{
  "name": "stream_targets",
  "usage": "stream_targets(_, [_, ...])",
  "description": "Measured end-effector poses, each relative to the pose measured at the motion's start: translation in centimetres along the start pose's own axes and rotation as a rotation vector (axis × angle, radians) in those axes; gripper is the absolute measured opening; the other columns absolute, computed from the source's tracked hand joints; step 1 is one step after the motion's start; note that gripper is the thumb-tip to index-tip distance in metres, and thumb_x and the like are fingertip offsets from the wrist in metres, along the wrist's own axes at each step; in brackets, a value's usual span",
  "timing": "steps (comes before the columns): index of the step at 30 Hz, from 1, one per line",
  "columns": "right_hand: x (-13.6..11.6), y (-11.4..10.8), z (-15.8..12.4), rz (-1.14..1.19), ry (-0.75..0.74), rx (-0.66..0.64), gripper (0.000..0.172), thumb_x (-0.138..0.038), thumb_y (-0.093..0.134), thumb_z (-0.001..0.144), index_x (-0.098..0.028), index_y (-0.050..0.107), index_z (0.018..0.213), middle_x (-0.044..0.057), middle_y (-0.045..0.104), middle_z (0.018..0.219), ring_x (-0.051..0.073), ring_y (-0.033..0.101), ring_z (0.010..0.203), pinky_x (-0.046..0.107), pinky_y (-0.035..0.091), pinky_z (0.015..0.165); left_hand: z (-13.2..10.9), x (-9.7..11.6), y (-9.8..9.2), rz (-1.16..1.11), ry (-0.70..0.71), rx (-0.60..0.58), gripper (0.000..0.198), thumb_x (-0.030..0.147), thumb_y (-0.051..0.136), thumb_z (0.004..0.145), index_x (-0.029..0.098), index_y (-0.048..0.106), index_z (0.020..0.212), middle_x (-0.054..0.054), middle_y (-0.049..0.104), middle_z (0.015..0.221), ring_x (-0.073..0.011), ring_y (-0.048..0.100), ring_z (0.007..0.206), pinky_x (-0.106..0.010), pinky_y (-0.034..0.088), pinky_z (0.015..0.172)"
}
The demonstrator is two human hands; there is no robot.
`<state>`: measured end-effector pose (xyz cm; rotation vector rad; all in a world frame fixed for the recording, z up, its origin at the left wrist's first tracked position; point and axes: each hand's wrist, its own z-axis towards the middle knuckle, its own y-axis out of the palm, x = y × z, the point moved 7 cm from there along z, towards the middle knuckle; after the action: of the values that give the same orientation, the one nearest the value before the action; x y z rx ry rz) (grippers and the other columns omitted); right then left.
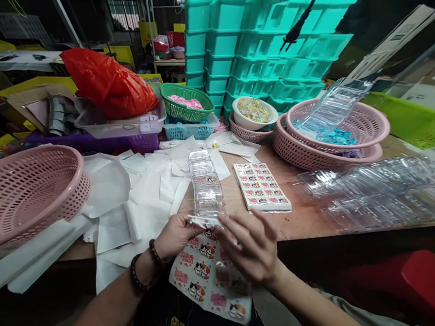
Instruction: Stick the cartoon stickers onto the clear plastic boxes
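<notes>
My left hand (174,237) is closed, its thumb and fingers pinching the top edge of a sticker sheet (199,266) printed with cartoon cats and pink lettering. The sheet slopes down towards my lap. Right at the pinch, clear plastic and something whitish show, too small to make out. My right hand (253,246) is over the sheet's right side, fingers stretched and apart, slightly blurred, with fingertips by that same edge. Just beyond, a row of clear plastic cases (208,197) lies on the table; one bears a cat sticker. A stack of sticker sheets (262,187) is to the right.
White backing papers (149,186) cover the table's left, beside a pink basket (33,192). Clear plastic trays (382,183) lie at the right, under stacked pink baskets (333,149). Behind stand a white bowl (242,117), a green basket (174,111), a red bag (107,83) and teal crates (248,44).
</notes>
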<state>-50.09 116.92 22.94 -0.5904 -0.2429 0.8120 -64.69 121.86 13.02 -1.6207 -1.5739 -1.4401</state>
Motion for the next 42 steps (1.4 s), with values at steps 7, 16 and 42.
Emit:
stream_targets(7, [5.3,1.1,2.6,0.432,0.292,-0.064,0.016,-0.017,0.061,0.090,-0.027,0.072,0.094,0.004,0.074,0.095,0.018,0.070,0.084,0.035,0.056,0.073,0.4,4.5,0.1,0.109,-0.036,-0.093,0.048,0.056,0.088,0.060,0.013,0.078,0.079,-0.004,0.073,0.069,-0.0135,0.062,0.060,-0.026,0.049,0.059])
stream_targets(16, [9.4,2.9,6.7,0.159,-0.040,0.033,0.033,-0.016,0.062,0.086,-0.037,0.067,0.111,-0.001,0.078,0.102,0.021,0.072,0.087,0.040,0.053,0.084,6.0,9.5,-0.8,0.188,0.073,-0.035,0.053,0.063,0.083,0.062,0.012,0.073,0.071,-0.002,0.070,0.066,-0.0120,0.059,0.056,-0.024,0.047,0.055])
stream_targets(42, [23.3,25.2,6.3,0.678,1.230,-0.841,0.030,-0.023,0.071,0.083,-0.017,0.051,0.062,-0.005,0.051,0.053,0.004,0.037,0.040,0.019,0.026,0.034,13.1,8.2,-6.2,0.998,0.281,0.260,0.022,0.026,0.049,0.097,0.019,0.056,0.078,-0.018,0.050,0.148,-0.0278,0.042,0.143,-0.047,0.032,0.121])
